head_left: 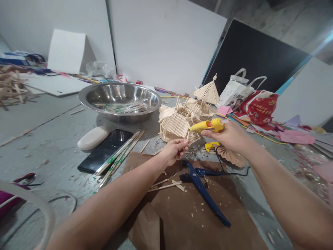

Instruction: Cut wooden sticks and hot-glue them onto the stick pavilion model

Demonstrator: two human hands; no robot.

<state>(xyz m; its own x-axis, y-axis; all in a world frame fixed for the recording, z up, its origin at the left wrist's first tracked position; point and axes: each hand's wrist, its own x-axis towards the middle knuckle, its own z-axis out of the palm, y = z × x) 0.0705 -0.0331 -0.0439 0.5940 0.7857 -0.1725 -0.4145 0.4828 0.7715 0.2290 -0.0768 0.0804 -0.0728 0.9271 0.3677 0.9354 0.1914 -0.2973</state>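
My right hand (231,135) grips a yellow hot glue gun (208,125), its nozzle pointing left toward a small pavilion-like model built of wooden sticks (177,124). Close by the nozzle, my left hand (174,151) is closed in a pinch on a short wooden stick (188,134), mostly hidden by the fingers. Both hands are just in front of the model. Below them, a blue-handled cutter (205,194) lies on a brown board (203,222) beside several cut stick pieces (166,186). Whether the nozzle touches the stick, I cannot tell.
Left of the model stands a steel basin (84,100) holding wrapped sticks. A black phone (104,152), a white oval case (93,138) and a bundle of chopsticks (118,159) lie nearer. Red (260,107) and white bags (235,88) and paper scraps are at right. A black cord crosses the board's edge.
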